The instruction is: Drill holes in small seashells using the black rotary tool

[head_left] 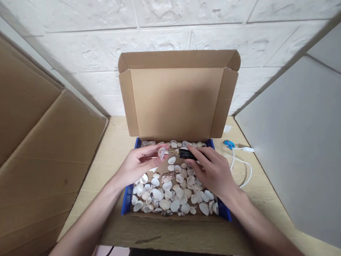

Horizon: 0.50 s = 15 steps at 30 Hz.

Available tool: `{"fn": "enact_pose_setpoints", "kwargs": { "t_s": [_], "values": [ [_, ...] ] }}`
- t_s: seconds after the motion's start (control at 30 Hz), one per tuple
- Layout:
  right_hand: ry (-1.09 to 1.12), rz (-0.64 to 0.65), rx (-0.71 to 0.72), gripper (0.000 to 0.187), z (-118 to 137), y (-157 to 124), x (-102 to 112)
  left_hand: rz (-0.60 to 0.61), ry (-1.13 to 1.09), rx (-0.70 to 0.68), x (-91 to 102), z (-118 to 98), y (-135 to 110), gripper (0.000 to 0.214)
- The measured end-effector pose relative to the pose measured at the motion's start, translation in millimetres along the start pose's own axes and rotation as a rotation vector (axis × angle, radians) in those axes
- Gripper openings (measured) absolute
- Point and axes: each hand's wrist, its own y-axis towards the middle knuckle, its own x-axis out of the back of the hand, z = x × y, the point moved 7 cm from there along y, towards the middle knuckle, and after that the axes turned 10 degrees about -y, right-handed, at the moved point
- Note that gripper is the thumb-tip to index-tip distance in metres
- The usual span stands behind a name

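An open cardboard box point(177, 101) with blue outer walls stands on the wooden table, its lid upright at the back. Its floor is covered with several white seashells point(173, 197), plus one brown spotted shell point(168, 176). My left hand point(138, 164) pinches a small white shell point(161, 153) above the box. My right hand point(212, 169) grips a small black tool point(186, 154) whose thin tip points left at that shell, almost touching it.
A white cable point(241, 166) with a blue piece point(229, 144) lies on the table right of the box. Brown cardboard panels stand at the left, a grey panel at the right, a white brick-pattern wall behind.
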Motion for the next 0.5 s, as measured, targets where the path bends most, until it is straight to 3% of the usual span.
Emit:
{"fn": "enact_pose_setpoints", "kwargs": {
  "t_s": [0.1, 0.3, 0.5],
  "values": [
    [-0.001, 0.012, -0.006, 0.034, -0.4, 0.0, -1.8, -0.003, -0.005, -0.013, 0.3, -0.3, -0.3, 0.037],
    [-0.020, -0.081, 0.003, 0.042, -1.7, -0.2, 4.8, 0.019, 0.001, -0.001, -0.1, 4.6, 0.0, 0.040],
    [0.013, 0.045, -0.027, 0.031, -2.1, -1.1, -4.0, 0.010, 0.043, 0.016, -0.6, 2.5, -0.3, 0.039]
  ]
}}
